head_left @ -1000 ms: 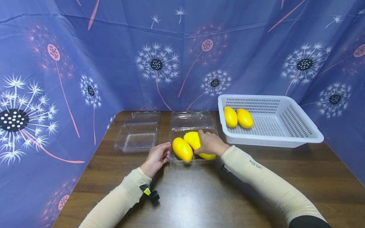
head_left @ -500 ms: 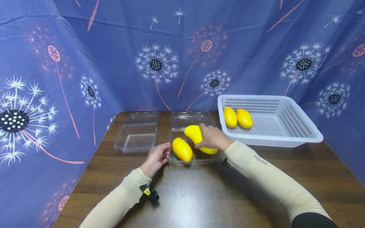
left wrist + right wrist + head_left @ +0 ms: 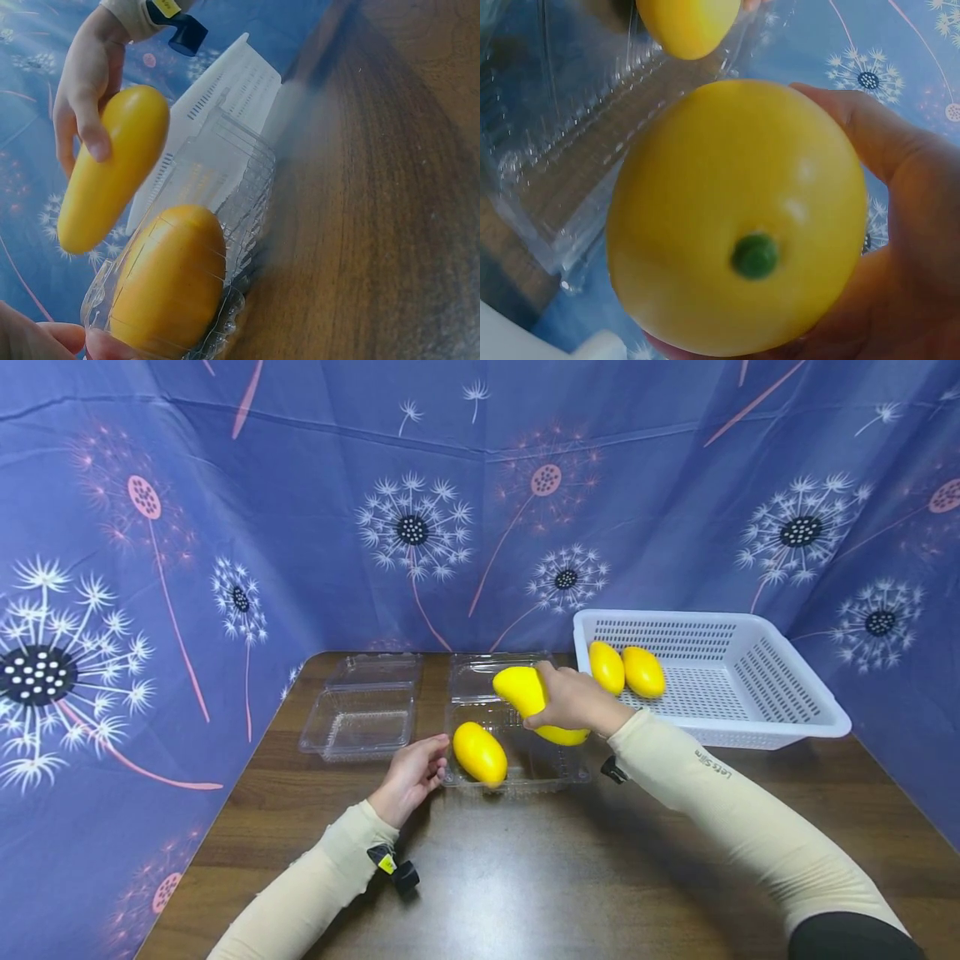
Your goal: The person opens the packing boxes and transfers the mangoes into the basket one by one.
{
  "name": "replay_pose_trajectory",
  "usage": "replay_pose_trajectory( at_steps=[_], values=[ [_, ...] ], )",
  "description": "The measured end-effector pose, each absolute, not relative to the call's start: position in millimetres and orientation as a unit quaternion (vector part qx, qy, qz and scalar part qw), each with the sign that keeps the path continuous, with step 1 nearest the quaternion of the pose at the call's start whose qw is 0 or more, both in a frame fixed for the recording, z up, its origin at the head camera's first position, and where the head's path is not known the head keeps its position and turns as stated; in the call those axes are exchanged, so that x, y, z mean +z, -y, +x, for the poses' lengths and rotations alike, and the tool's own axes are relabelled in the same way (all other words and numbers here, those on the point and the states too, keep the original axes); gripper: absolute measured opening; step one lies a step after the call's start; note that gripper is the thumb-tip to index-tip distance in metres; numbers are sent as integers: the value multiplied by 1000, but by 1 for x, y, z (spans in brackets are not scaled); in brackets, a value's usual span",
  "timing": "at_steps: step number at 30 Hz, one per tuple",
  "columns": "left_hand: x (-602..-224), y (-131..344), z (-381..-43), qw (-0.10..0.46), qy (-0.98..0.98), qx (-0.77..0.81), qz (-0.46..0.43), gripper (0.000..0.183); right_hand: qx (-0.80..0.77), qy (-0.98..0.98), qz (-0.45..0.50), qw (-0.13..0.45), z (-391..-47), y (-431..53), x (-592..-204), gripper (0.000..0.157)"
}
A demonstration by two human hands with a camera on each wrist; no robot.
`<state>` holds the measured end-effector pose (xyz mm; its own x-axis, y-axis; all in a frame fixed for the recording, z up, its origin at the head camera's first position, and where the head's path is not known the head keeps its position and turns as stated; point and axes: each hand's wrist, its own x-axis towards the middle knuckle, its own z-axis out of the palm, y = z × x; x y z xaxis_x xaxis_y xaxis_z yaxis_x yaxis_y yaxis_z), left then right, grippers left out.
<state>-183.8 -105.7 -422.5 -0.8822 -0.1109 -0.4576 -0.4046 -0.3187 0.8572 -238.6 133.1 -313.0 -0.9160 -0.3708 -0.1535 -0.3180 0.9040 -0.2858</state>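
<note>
My right hand grips a yellow mango from above, holding it over the right part of an open clear plastic container. In the right wrist view the green stem nub on the mango's end faces the camera. A second mango lies in the container's left part. My left hand is at the container's front left corner. There, in the left wrist view, its fingertips and thumb pinch the clear rim. The container's lid is folded back behind it.
Another open clear container stands to the left, its lid also folded back. A white perforated basket at the back right bears two mangoes by its left wall. A blue patterned cloth hangs behind the wooden table.
My right hand has lifted the mango up out of the container and moved it slightly back and right. The left hand has stayed at the container's corner.
</note>
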Motion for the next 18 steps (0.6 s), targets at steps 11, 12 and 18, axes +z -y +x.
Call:
replay_pose_trajectory(
  at_steps=[11, 12, 18],
  values=[
    [-423, 106, -184, 93, -571, 786, -217, 36, -128, -971, -182, 86, -247, -143, -297, 93],
    [-423, 106, -184, 93, -570, 786, -218, 36, -129, -971, -180, 86, -248, -144, -296, 92],
    [-423, 106, -184, 93, -569, 785, -225, 36, -126, -973, -174, 82, -254, -151, -288, 89]
  ],
)
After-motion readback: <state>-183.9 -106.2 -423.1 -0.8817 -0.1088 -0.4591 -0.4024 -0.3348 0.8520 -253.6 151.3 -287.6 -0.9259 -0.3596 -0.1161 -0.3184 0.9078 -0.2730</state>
